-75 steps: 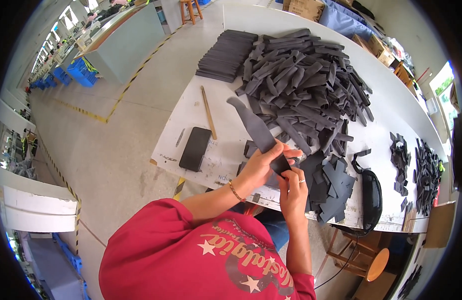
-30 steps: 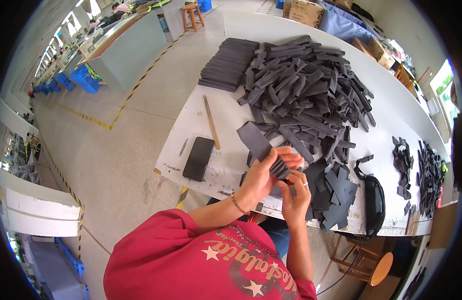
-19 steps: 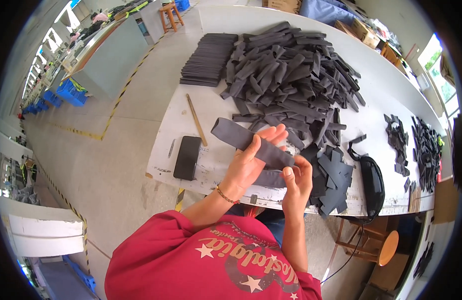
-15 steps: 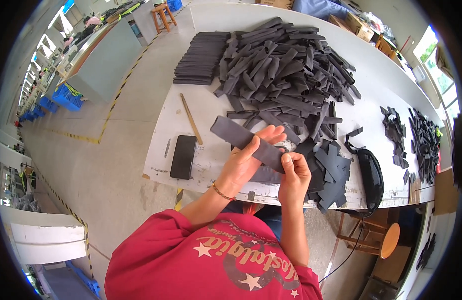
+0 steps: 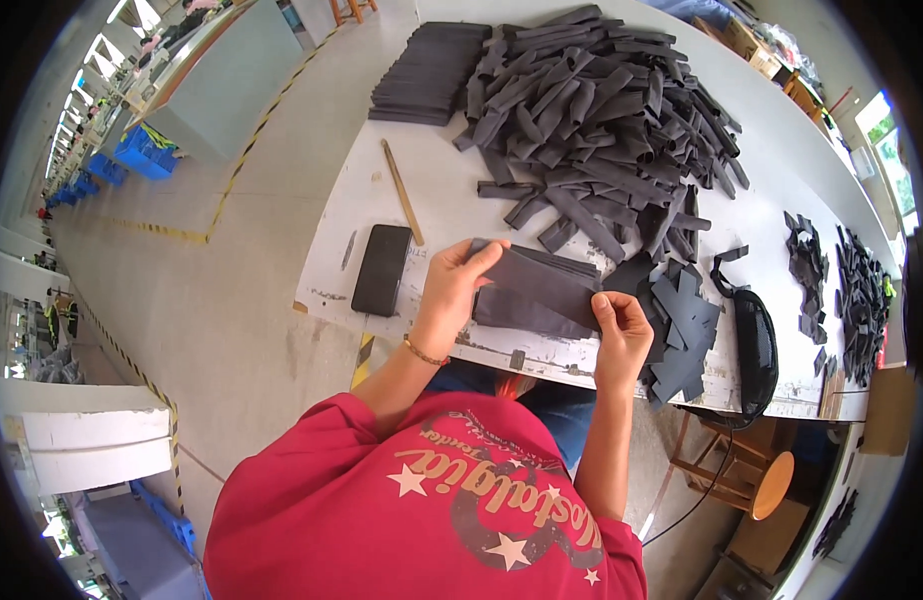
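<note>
Between my hands, a dark grey fabric strip [image 5: 544, 284] is stretched lengthwise. My left hand [image 5: 452, 292] pinches its left end with thumb and fingers, and my right hand [image 5: 624, 330] grips the right end. Directly below the strip, a low stack of similar dark strips [image 5: 530, 316] lies near the table's front edge; whether the held strip touches it I cannot tell. Beyond my hands rises a large loose heap of dark fabric strips [image 5: 602, 130]. At its left sits a neat row of flattened strips [image 5: 429, 75].
On the white table [image 5: 332, 225], a black phone [image 5: 382, 270] and a thin wooden stick [image 5: 403, 193] lie to my left. Flat black pieces [image 5: 686, 335] and a black mesh object [image 5: 754, 355] are to my right, with dark scraps [image 5: 862, 300] farther right. A stool [image 5: 772, 485] stands below.
The strip has come down from above the table to over the low stack. My left hand has shifted from under its middle to its left end. The whole view has tilted slightly.
</note>
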`<move>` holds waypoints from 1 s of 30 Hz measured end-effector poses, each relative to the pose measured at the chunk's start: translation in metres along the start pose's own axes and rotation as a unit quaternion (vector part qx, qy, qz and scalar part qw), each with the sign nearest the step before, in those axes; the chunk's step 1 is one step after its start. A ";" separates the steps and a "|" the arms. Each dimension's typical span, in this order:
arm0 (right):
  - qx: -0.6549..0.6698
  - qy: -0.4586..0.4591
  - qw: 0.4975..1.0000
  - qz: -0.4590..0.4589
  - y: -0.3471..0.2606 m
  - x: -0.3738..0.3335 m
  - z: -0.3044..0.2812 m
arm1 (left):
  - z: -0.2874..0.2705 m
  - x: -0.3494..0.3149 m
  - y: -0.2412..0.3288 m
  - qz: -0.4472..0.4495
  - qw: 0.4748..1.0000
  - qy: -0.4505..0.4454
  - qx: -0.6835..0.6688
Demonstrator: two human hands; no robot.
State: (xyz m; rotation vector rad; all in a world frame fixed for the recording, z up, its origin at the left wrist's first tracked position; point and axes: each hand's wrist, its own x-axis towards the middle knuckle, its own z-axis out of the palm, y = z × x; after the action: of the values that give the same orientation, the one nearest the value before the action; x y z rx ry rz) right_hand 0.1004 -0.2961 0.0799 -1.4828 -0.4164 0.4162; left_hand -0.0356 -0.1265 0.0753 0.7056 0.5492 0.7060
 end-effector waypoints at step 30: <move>-0.702 0.059 0.692 -0.157 0.079 0.079 -0.146 | 0.056 0.181 -0.099 0.423 0.333 -0.339 0.772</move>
State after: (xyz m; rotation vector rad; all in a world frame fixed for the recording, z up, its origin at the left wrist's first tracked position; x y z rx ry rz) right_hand 0.2418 -0.3773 -0.0042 -2.8272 -0.9802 -0.4574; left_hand 0.1556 -0.0696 -0.0005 3.1530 -0.2619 0.4920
